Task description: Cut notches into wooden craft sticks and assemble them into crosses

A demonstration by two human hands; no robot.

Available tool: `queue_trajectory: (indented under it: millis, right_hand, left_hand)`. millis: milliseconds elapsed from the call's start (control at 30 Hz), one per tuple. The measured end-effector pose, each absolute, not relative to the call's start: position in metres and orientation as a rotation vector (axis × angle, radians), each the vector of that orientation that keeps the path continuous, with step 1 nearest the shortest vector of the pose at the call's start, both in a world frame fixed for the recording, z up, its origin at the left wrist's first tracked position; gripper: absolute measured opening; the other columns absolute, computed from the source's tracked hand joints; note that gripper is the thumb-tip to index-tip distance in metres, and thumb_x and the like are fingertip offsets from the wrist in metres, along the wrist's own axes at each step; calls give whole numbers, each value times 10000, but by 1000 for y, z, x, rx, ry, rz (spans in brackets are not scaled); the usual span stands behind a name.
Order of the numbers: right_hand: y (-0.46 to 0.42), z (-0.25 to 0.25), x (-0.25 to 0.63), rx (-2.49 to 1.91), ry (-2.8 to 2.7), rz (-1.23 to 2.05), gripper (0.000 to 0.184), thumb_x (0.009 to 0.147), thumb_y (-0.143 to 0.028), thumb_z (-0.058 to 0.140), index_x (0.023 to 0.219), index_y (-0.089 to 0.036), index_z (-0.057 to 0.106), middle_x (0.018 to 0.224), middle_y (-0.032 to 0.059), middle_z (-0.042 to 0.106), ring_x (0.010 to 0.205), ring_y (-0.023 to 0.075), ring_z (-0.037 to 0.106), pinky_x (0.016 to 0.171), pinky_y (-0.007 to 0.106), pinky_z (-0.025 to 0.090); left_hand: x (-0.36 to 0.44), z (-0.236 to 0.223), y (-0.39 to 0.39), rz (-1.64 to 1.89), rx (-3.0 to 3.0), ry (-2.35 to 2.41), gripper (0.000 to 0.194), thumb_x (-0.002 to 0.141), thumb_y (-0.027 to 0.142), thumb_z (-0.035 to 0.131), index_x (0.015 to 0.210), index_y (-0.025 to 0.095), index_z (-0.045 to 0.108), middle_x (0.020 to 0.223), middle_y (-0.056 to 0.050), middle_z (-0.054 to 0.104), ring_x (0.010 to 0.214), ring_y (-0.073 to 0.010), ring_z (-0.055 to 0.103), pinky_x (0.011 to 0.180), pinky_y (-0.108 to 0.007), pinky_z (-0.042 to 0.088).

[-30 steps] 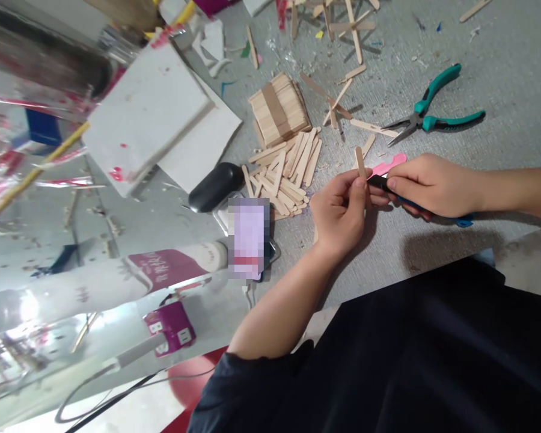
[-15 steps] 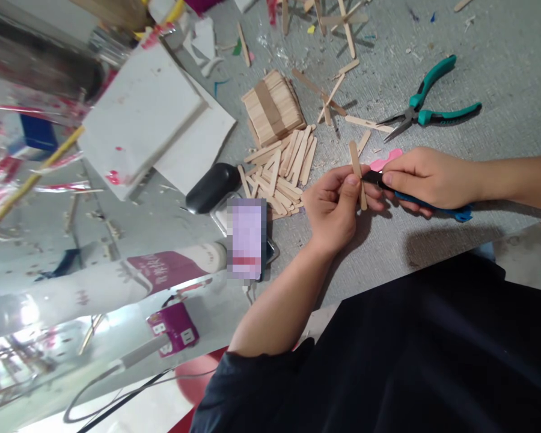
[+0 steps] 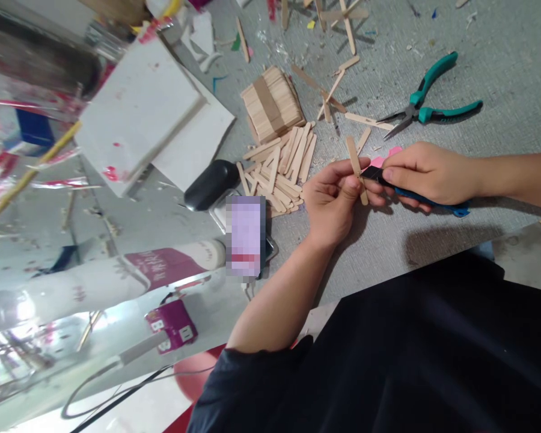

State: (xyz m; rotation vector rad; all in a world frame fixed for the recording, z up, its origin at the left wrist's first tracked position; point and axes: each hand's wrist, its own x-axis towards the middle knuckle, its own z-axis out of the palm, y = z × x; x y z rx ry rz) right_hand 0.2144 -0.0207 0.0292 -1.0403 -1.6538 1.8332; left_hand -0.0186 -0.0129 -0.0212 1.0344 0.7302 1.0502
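Between thumb and fingers, my left hand [image 3: 331,195] pinches a wooden craft stick [image 3: 353,153], which stands tilted above the grip. My right hand [image 3: 426,174] is closed around a utility knife [image 3: 374,175] with a black front end and a blue handle. The knife's tip meets the middle of the stick, beside my left thumb. A pink object [image 3: 388,157] lies partly hidden behind my right hand. Just left of my left hand is a pile of loose craft sticks [image 3: 282,174], with a banded bundle of craft sticks [image 3: 273,102] behind it.
Teal-handled pliers [image 3: 415,111] lie spread beyond my right hand. Crossed sticks [image 3: 329,99] rest behind the stick I hold. To the left are a black case [image 3: 211,183], a phone [image 3: 246,234] with a blurred screen, white boards [image 3: 139,114] and a purple power socket [image 3: 171,325].
The stick has gone from mostly above my left thumb to lying across it, with its lower end showing. My right hand and the knife shifted slightly left.
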Motion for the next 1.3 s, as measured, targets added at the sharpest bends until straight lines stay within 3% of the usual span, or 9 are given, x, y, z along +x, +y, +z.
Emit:
queue_trajectory:
  millis: [333,500,733,967,1133,1300]
  right_hand:
    - [-25,33,214,-1163,-1776,1630,435,1280,-263,496,864,-242,622,560,-70,635,422,90,586,451,225,422]
    - [-25,38,214,-1121,-1890,1448,465,1262,-242,527,804,-247,605,546,-70,614,485,87,570,525,239,427]
    - [-21,31,219,-1081,-1779,1648,438,1262,-373,618,845,-243,650,580,-75,645,431,92,597,453,233,435]
    - [-16,26,224,-966,-1768,1728,400,1291,-345,551,943,-219,701,608,-74,647,437,81,589,444,204,455]
    - [-14,28,225,-1004,-1747,1763,393,1281,-437,620,959,-225,696,622,-70,643,457,85,578,458,218,435]
    - [-14,28,225,-988,-1740,1796,401,1299,-385,537,956,-224,669,615,-70,628,443,89,569,449,219,430]
  left_hand:
    - [-16,-21,-11,1039,1028,711,490,926,677,1058,1169,278,908,813,23,889,601,-164,850,575,-255,718]
    - [-17,-20,-10,989,994,705,476,917,625,1083,1196,275,921,786,34,886,583,-147,841,479,-190,646]
    - [-16,-14,-9,931,964,724,584,860,719,1087,1171,260,904,724,46,846,541,-162,816,447,-212,637]
    - [-16,-14,-9,935,943,680,529,890,643,1098,1123,220,881,709,35,845,510,-141,791,441,-184,616]
    - [-14,-16,-9,918,943,745,633,813,724,1115,1117,231,860,694,54,821,511,-143,785,460,-197,628]
    - [-12,-20,-9,948,951,755,635,805,755,1104,1114,255,863,684,60,808,495,-145,771,441,-206,603]
